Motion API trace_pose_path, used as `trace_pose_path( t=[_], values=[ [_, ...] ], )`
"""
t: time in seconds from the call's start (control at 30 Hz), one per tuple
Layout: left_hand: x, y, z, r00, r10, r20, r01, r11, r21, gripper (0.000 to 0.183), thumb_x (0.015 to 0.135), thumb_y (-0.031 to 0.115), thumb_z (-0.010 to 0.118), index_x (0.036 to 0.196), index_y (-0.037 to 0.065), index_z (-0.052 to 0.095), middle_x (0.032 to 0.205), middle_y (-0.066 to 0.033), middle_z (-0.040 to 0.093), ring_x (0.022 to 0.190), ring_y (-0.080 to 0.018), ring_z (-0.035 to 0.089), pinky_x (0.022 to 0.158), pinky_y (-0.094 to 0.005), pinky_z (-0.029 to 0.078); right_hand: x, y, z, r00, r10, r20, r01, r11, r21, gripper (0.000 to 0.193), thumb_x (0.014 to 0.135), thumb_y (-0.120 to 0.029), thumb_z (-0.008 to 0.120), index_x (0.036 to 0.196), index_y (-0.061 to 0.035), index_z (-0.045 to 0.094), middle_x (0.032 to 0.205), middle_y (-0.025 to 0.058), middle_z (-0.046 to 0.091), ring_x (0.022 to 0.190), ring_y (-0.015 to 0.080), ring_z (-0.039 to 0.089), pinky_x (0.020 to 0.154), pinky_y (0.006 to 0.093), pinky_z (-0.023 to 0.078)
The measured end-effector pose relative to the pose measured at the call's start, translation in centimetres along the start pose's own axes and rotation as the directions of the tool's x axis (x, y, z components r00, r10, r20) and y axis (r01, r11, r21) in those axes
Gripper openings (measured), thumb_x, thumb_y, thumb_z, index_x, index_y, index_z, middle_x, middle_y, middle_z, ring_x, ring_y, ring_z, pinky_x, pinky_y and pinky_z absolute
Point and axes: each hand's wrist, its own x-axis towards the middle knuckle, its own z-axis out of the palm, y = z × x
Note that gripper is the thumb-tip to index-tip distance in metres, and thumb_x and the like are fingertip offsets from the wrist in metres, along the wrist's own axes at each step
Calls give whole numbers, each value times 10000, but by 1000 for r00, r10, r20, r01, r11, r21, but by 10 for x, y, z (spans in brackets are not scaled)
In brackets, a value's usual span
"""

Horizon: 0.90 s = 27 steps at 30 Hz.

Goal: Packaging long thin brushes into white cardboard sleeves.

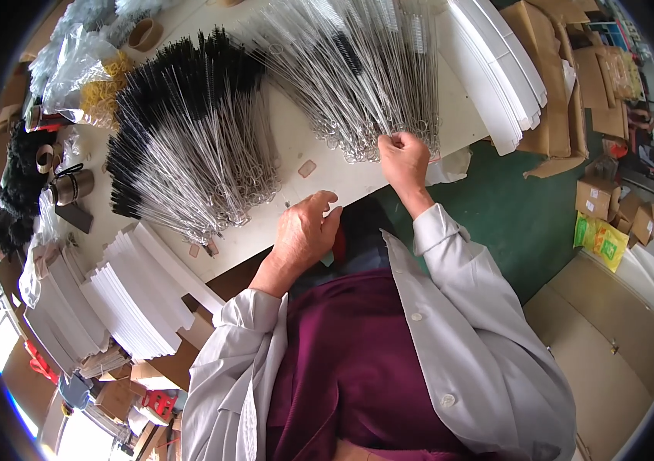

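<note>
Two piles of thin wire-handled tube brushes lie on the table. The white-bristled brushes (342, 77) are at the far middle, their looped wire ends toward me, with a few dark bristles among them. To their left are the black-bristled brushes (189, 131), fanned out. My right hand (405, 160) is closed in a pinch at the looped ends of the white pile, on a brush wire; its tip is mostly hidden by the fingers. Near the table's front edge hovers my left hand (305, 232), fingers half bent and thumb apart, with nothing visible between them.
White folded sheets (488, 69) are stacked at the table's right, and more white sheets (131, 288) at the lower left. Cardboard boxes (546, 84) stand on the right. A plastic bag (77, 65), tape rolls (145, 34) and a metal flask (73, 184) sit at the left.
</note>
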Motion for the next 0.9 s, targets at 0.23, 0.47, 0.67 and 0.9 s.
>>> trace_pose_path(
  t=[0.23,0.47,0.67,0.9],
  values=[
    [32,11,1,995,-102,1,100,972,-215,303,953,224,690,1148,-7,696,972,-199,756,830,-309,760,760,-411,594,-34,-32,-29,987,58,148,-112,913,393,245,899,-96,721,715,29,620,673,-61,584,650,8,425,543,242,357],
    [67,27,-2,964,-190,187,261,527,-809,383,1059,297,621,1188,-60,671,1034,-94,709,943,-156,688,816,-308,600,-72,-72,-33,909,74,409,-311,775,550,122,961,-75,680,875,2,720,683,-81,569,579,-13,443,509,201,326],
    [54,19,-6,955,-285,85,216,469,-857,292,1062,187,589,1141,-85,660,867,-85,696,790,-144,690,759,-316,607,-74,-74,-29,873,-47,486,-270,783,560,274,1057,-284,656,1022,-19,715,653,-100,489,534,-18,367,471,204,253],
    [-1,18,-52,952,-290,-99,163,752,-638,278,1063,165,547,1095,-73,688,703,-73,667,657,-125,663,675,-272,551,-37,-81,-36,909,-299,290,164,898,409,299,1127,-246,513,1114,-23,712,668,-110,364,590,8,291,514,226,227]
  ],
)
